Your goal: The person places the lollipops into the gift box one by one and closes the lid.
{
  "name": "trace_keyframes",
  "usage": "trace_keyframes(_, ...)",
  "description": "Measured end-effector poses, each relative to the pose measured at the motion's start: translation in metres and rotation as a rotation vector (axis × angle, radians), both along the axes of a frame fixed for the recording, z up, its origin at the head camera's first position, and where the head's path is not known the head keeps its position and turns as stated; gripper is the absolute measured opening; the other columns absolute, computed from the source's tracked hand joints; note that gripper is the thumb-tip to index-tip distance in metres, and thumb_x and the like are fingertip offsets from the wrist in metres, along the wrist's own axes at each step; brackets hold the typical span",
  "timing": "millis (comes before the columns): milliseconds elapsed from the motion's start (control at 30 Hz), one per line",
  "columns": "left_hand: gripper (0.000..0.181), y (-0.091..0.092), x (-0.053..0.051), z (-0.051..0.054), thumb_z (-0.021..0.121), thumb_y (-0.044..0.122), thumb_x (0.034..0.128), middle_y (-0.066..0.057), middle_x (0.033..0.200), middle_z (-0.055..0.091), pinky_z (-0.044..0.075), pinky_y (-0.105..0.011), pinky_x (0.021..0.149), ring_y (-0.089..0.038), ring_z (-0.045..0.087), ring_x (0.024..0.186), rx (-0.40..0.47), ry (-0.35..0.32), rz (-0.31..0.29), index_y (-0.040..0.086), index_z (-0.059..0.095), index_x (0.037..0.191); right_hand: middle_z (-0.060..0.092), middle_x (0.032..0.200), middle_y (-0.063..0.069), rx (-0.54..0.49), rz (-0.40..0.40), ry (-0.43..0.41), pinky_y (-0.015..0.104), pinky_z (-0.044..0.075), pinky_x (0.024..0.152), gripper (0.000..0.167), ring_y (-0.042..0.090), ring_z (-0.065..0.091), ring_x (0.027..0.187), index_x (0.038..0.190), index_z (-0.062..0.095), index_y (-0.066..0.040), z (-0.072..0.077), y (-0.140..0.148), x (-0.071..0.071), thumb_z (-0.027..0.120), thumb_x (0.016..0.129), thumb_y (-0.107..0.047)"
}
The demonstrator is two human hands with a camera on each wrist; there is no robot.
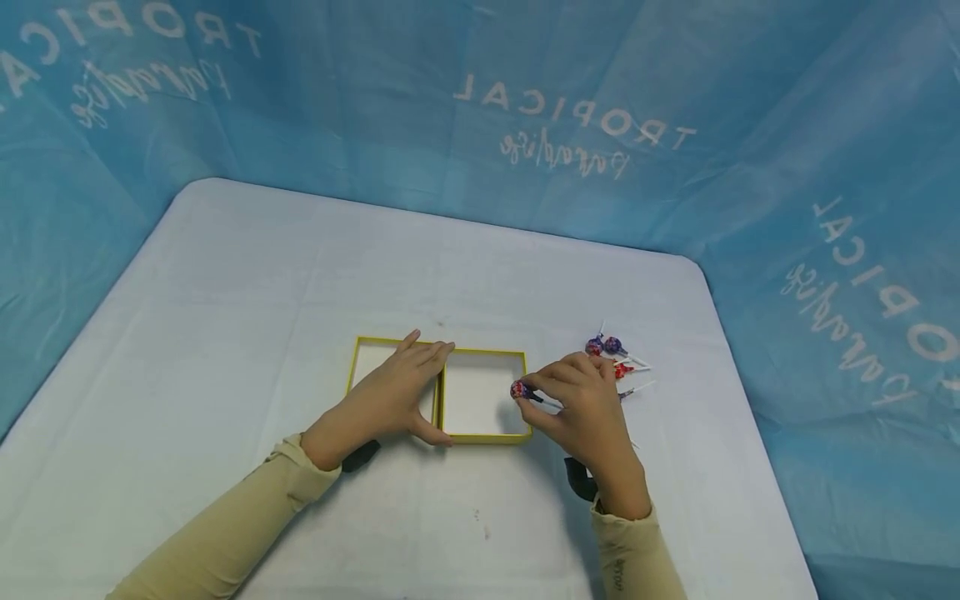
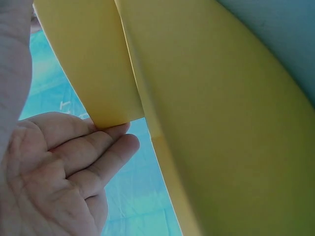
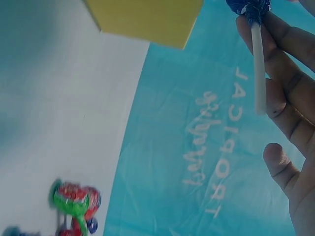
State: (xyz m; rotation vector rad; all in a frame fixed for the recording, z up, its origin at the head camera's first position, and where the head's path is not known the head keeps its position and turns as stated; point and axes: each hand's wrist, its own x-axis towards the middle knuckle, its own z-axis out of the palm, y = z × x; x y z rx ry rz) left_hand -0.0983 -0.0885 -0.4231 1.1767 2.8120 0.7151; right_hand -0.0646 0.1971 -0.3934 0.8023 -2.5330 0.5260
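Three mirrored printings of "TROPICAL Paradise" face you on the blue curtain (image 1: 405,50). Taking the join between the boxes as dial centre, the one at 1 o'clock reads in full; those at 10–11 and 3 o'clock are cut off by the picture's edge. Small dark print on your right sleeve (image 1: 633,546), at 4 o'clock, is too small to read.

Containers: two yellow-walled boxes stand side by side on the white table (image 1: 300,292). The 3 o'clock box (image 1: 487,438) shows its white floor; the 9 o'clock box (image 1: 370,360) is partly hidden by your left hand (image 1: 397,387), its fingers extended and thumb apart, touching the yellow wall.

Your right hand (image 1: 585,408) has its fingers clamped on a wrapped lollipop (image 1: 520,389), held at the 3 o'clock box's outer edge. Loose lollipops (image 1: 613,345) lie on the table beyond it, also toward 3 o'clock.
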Motion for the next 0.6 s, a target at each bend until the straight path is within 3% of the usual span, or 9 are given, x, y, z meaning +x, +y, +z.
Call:
trace_keyframes(200,0.126,0.0,0.0,-0.001,0.092,0.062,0.0551,-0.023,0.146,0.052,0.021,-0.053,0.127,-0.034,0.051,0.135,0.014,0.038,-0.001,-0.01,0.042,0.146,0.074,0.085,-0.006,0.008,0.044,0.023,0.046,0.041,0.082,0.015,0.016,0.058,0.087,0.089,0.082,-0.019,-0.003,-0.013,-0.003,0.084,0.077,-0.028)
trace_keyframes(400,0.127,0.0,0.001,0.001,0.091,0.063,0.0566,-0.025,0.147,0.051,0.021,-0.053,0.127,-0.036,0.05,0.136,0.002,0.036,0.001,-0.011,0.041,0.147,0.074,0.085,-0.008,0.03,0.085,0.035,0.046,0.044,0.082,0.017,0.015,0.059,0.086,0.09,0.082,-0.02,-0.007,-0.026,-0.004,0.086,0.076,-0.029)
trace_keyframes(600,0.127,0.0,0.001,0.001,0.091,0.062,0.0562,-0.025,0.147,0.051,0.02,-0.054,0.127,-0.035,0.05,0.136,0.004,0.035,0.003,-0.011,0.041,0.147,0.073,0.087,-0.011,0.036,0.116,-0.037,0.045,0.041,0.087,0.018,0.011,0.059,0.09,0.092,0.082,-0.021,-0.014,-0.036,-0.004,0.085,0.079,-0.032)
